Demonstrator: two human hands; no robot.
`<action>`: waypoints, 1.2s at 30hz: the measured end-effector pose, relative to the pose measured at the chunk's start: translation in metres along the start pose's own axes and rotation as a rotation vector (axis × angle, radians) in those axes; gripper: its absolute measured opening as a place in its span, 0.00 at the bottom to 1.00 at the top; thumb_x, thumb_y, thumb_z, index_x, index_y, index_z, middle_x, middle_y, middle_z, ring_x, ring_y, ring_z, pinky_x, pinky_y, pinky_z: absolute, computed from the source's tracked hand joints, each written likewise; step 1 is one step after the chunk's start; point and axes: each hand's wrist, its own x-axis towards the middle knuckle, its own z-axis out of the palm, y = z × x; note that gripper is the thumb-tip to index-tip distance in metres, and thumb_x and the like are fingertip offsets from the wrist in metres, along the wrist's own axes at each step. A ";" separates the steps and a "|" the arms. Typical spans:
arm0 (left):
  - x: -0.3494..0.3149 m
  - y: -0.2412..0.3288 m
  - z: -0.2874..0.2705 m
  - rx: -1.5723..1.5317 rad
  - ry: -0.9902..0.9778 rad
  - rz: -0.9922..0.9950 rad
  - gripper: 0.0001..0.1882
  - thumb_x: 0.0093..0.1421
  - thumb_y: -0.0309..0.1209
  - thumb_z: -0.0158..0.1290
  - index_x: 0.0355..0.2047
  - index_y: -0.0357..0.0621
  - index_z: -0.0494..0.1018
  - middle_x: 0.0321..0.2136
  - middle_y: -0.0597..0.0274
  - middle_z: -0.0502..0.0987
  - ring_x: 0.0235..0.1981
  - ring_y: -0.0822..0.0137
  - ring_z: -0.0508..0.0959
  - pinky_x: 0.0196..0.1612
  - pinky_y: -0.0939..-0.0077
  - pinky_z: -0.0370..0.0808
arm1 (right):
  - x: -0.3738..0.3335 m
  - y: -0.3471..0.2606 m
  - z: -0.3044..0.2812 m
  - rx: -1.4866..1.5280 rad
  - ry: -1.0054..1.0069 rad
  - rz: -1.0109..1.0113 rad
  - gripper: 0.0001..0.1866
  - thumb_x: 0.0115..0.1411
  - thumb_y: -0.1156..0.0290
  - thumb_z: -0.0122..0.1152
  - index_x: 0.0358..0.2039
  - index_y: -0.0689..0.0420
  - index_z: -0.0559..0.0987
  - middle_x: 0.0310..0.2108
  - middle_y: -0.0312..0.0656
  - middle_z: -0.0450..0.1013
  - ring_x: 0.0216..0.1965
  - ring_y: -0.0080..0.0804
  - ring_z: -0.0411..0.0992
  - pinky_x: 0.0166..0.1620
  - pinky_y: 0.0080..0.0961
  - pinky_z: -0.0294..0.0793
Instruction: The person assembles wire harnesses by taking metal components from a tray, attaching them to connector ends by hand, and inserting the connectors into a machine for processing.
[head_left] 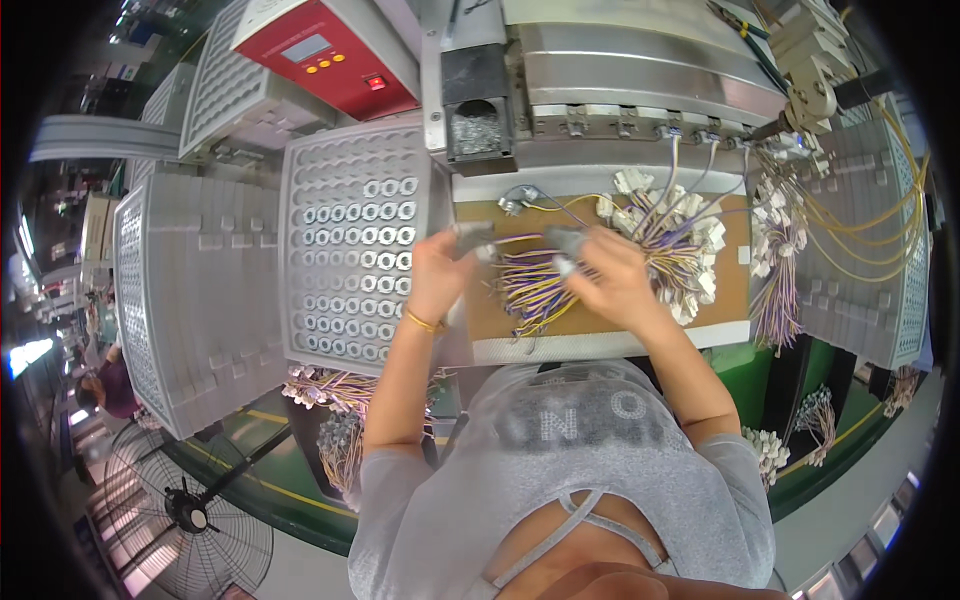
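Grey coverings sit on several of my fingertips, which are blurred by motion. My left hand (pixel 443 277) is closed in a pinch at the board's left side, where a thin purple and yellow wire (pixel 518 238) meets its fingertips. The wire runs across to my right hand (pixel 615 275), whose curled fingers close on it above the bundle. Beneath and between both hands lies a bundle of purple and yellow wires (pixel 540 290) with white connectors (pixel 700 250) at its right end. The brown work board (pixel 590 325) lies under it. A small whitish part at my left fingertips is too blurred to name.
Left of the board is a grey tray (pixel 300 290) with rows of round metal parts. A red control box (pixel 330 55) stands behind it. A metal fixture (pixel 650 75) with a dark square holder (pixel 478 105) spans the back. Wire bundles (pixel 778 270) hang at the right.
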 end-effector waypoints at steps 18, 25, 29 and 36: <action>0.065 -0.094 -0.120 0.949 0.667 0.018 0.21 0.48 0.41 0.54 0.39 0.41 0.72 0.37 0.54 0.72 0.33 0.55 0.74 0.34 0.62 0.71 | 0.020 -0.011 0.012 0.348 -0.015 0.298 0.10 0.44 0.72 0.58 0.21 0.63 0.67 0.15 0.47 0.64 0.16 0.34 0.62 0.22 0.27 0.63; 0.000 0.024 -0.013 -0.594 0.156 -0.098 0.17 0.51 0.20 0.48 0.44 0.33 0.66 0.36 0.58 0.72 0.33 0.70 0.74 0.30 0.79 0.74 | 0.024 -0.012 0.005 0.242 -0.135 0.246 0.06 0.46 0.73 0.58 0.26 0.60 0.74 0.14 0.38 0.67 0.15 0.18 0.62 0.20 0.18 0.63; -0.015 0.038 0.025 -0.480 0.026 -0.064 0.19 0.53 0.22 0.49 0.46 0.33 0.65 0.36 0.57 0.73 0.32 0.72 0.74 0.30 0.82 0.73 | 0.019 -0.012 0.005 0.213 -0.110 0.342 0.05 0.45 0.76 0.57 0.23 0.62 0.72 0.13 0.31 0.64 0.16 0.11 0.58 0.18 0.14 0.57; -0.017 0.049 0.035 -0.582 -0.035 -0.029 0.21 0.51 0.19 0.52 0.47 0.32 0.64 0.35 0.61 0.73 0.27 0.78 0.72 0.26 0.85 0.73 | 0.020 -0.015 0.004 0.445 -0.054 0.369 0.02 0.46 0.79 0.55 0.21 0.63 0.71 0.15 0.29 0.65 0.18 0.10 0.60 0.19 0.12 0.59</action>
